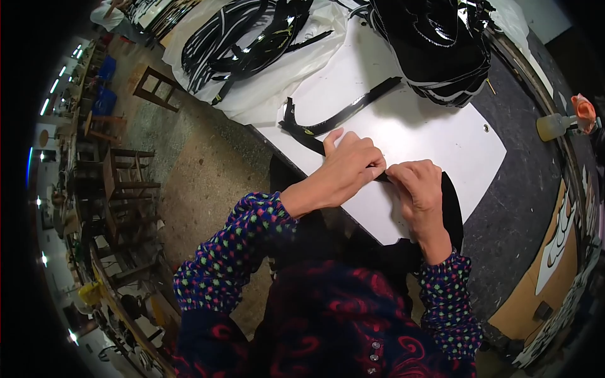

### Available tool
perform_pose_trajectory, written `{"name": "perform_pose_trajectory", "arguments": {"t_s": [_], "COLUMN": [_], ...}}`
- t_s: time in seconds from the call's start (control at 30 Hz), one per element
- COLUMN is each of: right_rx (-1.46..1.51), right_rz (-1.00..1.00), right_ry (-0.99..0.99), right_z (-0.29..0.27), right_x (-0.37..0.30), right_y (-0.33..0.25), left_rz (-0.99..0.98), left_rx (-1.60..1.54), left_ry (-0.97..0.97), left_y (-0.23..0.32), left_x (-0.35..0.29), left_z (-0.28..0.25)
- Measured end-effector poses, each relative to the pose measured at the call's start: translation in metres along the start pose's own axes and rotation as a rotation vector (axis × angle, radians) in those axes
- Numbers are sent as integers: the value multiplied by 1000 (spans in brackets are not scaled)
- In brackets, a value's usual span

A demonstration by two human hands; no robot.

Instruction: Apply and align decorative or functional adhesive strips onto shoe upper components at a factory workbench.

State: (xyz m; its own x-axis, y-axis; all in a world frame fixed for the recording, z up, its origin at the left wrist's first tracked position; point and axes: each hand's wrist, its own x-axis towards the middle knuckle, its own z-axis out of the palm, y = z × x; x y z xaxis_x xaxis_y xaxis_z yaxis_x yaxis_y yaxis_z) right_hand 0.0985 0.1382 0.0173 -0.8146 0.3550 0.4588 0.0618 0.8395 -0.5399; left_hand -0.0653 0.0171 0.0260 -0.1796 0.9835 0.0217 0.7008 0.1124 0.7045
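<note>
The person wore dark navy sleeves (236, 252) dotted pink, green and yellow, under a dark vest (340, 327) with red swirls and small buttons.

Our left hand (350, 165) and right hand (419, 189) cover the near end of the glossy black strip (343, 115), so we cannot see how our fingertips pinch it. The black pile (441, 44) runs off the top edge. The bench (523, 183) blurs toward the rim.
</note>
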Motion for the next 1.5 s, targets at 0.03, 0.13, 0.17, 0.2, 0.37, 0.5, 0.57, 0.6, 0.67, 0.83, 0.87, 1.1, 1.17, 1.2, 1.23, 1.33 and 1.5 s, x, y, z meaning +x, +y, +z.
{"name": "perform_pose_trajectory", "arguments": {"t_s": [0.03, 0.13, 0.17, 0.2, 0.37, 0.5, 0.57, 0.6, 0.67, 0.83, 0.87, 1.1, 1.17, 1.2, 1.23, 1.33, 1.5], "right_rx": [1, -12, -14, -17, 63, 66, 68, 70, 67, 64, 125, 152, 149, 150, 147, 148, 115], "right_rz": [0, -11, -12, -13, 7, -12, -14, -16, -20, -12, 99, 113, 120, 125, 125, 148, 162], "right_ry": [-1, 18, 21, 25, 27, 35, 39, 42, 46, 42, 67, 56, 42, 27, 26, 10, -49], "right_z": [1, 2, 2, 2, 0, 0, 0, -1, 0, -1, 0, 0, -3, -3, -3, -3, -3], "right_x": [0, -1, -1, -1, -2, -2, -1, -1, -1, -1, -1, 1, 3, 3, 3, 4, 8], "right_y": [0, -1, -1, -2, 0, 1, -1, -1, -1, -2, -6, -3, -3, -4, -3, -2, -4], "left_rz": [-7, -21, -26, -26, -22, -35, -26, -26, -22, -8, 3, 41, 48, 51, 55, 59, 80], "left_rx": [2, -3, -9, -9, -11, -9, -36, -35, -54, -32, -23, -18, 10, 8, 6, 6, -3], "left_ry": [-7, -18, -21, -21, -28, -38, -16, -17, -16, -16, -12, 17, 36, 36, 44, 53, 83], "left_y": [0, 1, 1, 1, 3, 4, 5, 6, 5, 3, 3, 0, 0, -1, -2, -4, -7], "left_x": [0, -1, -1, -1, -2, -2, -2, -2, -2, -2, -3, -5, -5, -6, -7, -8, -9], "left_z": [0, -1, -1, -1, -4, -5, -5, -5, -5, -3, -3, -1, -2, -3, -4, -4, 0]}}
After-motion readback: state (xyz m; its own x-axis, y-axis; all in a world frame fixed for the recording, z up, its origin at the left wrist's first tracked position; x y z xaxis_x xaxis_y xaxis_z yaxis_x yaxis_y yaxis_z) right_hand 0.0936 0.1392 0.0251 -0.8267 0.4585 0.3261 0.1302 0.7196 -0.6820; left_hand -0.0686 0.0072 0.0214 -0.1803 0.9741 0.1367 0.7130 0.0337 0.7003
